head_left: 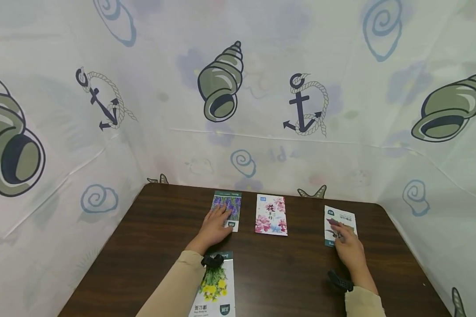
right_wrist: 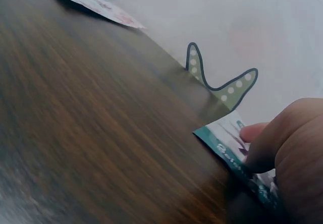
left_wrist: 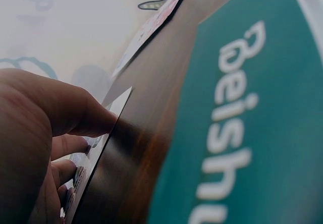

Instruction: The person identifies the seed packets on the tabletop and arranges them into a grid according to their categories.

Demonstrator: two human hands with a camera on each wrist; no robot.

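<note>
On the brown table, my left hand (head_left: 216, 226) lies with its fingers spread over a seed packet (head_left: 232, 211) printed with purple flowers; the left wrist view shows the thumb (left_wrist: 86, 113) along that packet's edge. At the right, the fingers of my right hand (head_left: 349, 248) rest on a white packet (head_left: 351, 219) with a dark plant picture and a teal end. In the right wrist view, thumb and a fingertip touch the face of this packet (right_wrist: 227, 135). Between the hands lies a pink-flowered packet (head_left: 271, 215), touched by neither.
A larger packet with yellow flowers (head_left: 214, 286) lies near the front, partly covered by the left sleeve (head_left: 178, 286). White patterned cloth (head_left: 262, 158) surrounds the table (head_left: 285, 273) at the back and sides. A dark strap device (head_left: 340, 281) sits on the right wrist.
</note>
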